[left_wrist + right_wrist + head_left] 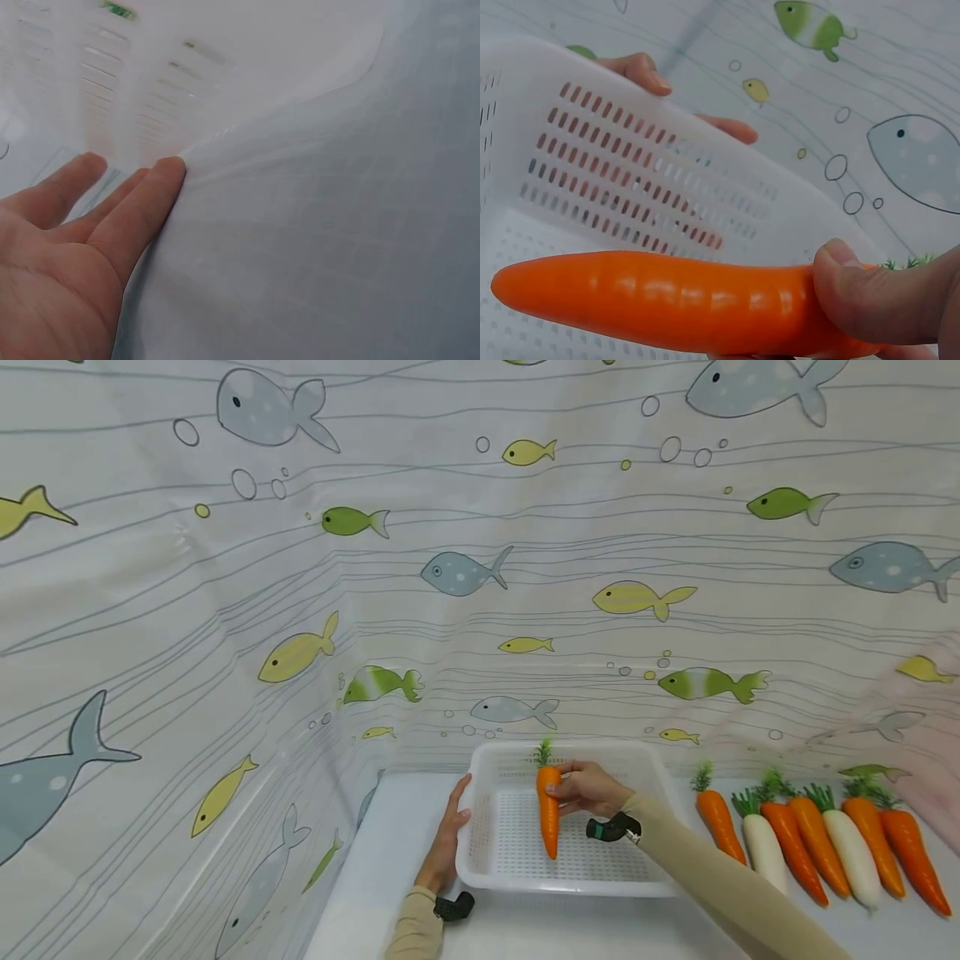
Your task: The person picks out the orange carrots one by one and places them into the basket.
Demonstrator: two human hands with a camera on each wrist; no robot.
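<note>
My right hand [596, 789] pinches an orange toy carrot [549, 827] near its leafy top, thumb on the near side. The carrot hangs tip down above the floor of a white plastic basket [570, 887]. In the right wrist view, the carrot [667, 300] lies across the picture and the thumb presses its thick end. At the basket's left side is my left hand [447, 831], its fingertips at the rim. The left wrist view shows that hand [67, 262] with fairly straight fingers touching the outer wall.
To the right of the basket lie several more carrots [798, 852] and two white radishes [851, 858], side by side on the white table [375, 877]. A fish-patterned sheet [570, 527] hangs behind and to the left.
</note>
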